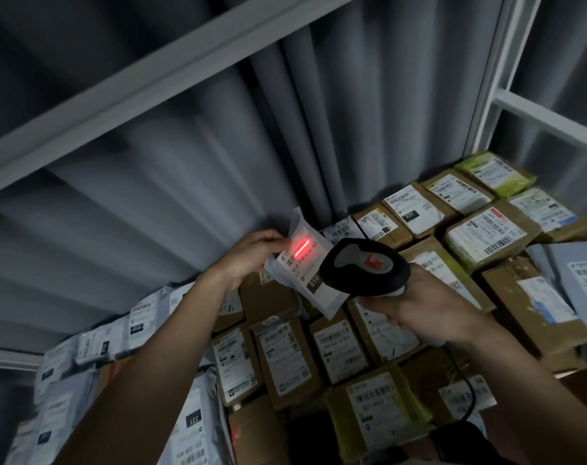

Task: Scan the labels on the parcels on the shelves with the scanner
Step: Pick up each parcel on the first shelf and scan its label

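Head view looks down on my two bare forearms reaching over a shelf (pixel 550 117) packed with parcels. My left hand (pixel 251 255) pinches a white pouch (pixel 307 275) by its upper left edge and lifts it, tilted, above the brown boxes near the shelf's back edge; my fingertips are hidden behind the pouch. A red scan line (pixel 300 248) falls across the top of its label, and most of the print there is washed out by the glow. My right hand (pixel 426 308) is clenched round the grip of the scanner (pixel 365 266), whose black head covers the pouch's lower right corner and points at the label. The handle is buried in my palm, and its cable (pixel 466 394) drops out of sight toward the shelf's front edge. Cardboard boxes (pixel 285 360) lie label-up across the middle and right of the shelf. Grey bags (pixel 101 344) crowd the left edge, blurred and partly behind my left arm. Small label text is unreadable throughout.
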